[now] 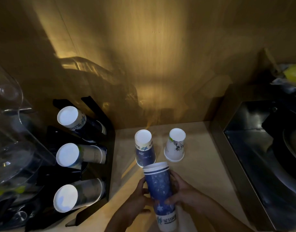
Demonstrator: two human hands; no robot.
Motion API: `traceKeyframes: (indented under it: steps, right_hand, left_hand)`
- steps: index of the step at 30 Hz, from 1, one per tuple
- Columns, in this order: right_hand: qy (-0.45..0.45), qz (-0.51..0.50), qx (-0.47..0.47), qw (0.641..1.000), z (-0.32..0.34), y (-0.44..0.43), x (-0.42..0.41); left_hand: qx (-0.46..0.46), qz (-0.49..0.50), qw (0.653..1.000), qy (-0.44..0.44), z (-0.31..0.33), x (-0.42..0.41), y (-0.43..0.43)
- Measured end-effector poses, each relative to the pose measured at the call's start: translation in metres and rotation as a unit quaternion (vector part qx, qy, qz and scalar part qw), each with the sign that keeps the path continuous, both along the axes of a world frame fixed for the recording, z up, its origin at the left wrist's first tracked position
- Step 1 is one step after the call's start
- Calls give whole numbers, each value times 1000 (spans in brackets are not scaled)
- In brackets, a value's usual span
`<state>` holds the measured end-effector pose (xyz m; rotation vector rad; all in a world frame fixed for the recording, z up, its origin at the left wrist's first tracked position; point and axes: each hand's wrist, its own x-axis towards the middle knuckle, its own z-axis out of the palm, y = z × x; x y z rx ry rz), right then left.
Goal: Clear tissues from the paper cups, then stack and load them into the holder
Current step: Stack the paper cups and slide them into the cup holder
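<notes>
I hold a stack of blue paper cups [160,190] between both hands, rims pointing away from me. My left hand [134,203] grips its left side and my right hand [185,195] its right side. Beyond the stack two cups stand upside down on the wooden counter [202,173]: a blue one [144,148] and a white one with a dark print [175,145]. At the left stands the black cup holder [108,148], with three rows of stacked cups lying on their sides: top [77,119], middle [78,155] and bottom [77,197]. No tissue shows.
Clear glassware [8,131] crowds the far left beside the holder. A dark steel sink or tray [261,148] borders the counter on the right, with a yellow object [293,74] above it. A wooden wall rises behind.
</notes>
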<state>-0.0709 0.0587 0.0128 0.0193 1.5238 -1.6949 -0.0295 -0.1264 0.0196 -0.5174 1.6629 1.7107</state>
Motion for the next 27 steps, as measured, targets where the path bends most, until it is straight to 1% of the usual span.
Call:
traceKeyframes:
  steps: [1,4,6,8,11,13,15,16,18,20,21,24,25,27]
  right_hand:
    - [14,1,-5,1000,-1,-1,1]
    - [44,0,-42,998,2,-5,4]
    - [56,-7,-73,996,5,-8,4]
    - [63,-18,-101,993,11,-11,5]
    - [90,-9,-113,989,22,-15,7]
    - [121,2,-75,990,33,-16,7]
    - [167,16,-1,986,49,-16,5]
    - [195,14,32,980,56,-16,4]
    - [260,-39,71,962,73,-16,0]
    - [346,-96,90,929,91,-15,-3]
    - [386,-102,94,912,100,-16,-4]
    - [476,-64,103,871,124,-19,-6]
    - [493,-46,113,861,130,-22,-6]
    - [505,-15,127,854,138,-27,-7]
  left_hand:
    - [0,14,1000,22,-1,1,3]
    - [43,96,992,71,0,4,8]
    - [46,124,985,114,6,4,11]
    - [21,132,976,173,13,1,13]
    - [-41,129,957,256,21,-1,17]
    - [-67,157,944,283,26,-2,17]
    - [-69,202,938,275,34,-3,15]
    - [-71,224,934,270,39,-2,15]
    - [-103,251,920,283,51,-1,14]
    - [-153,247,904,315,64,1,16]
    - [-175,240,897,328,70,2,17]
    - [-243,218,869,372,80,6,19]
    - [-273,206,858,384,84,7,21]
    - [-317,189,836,407,91,10,23]
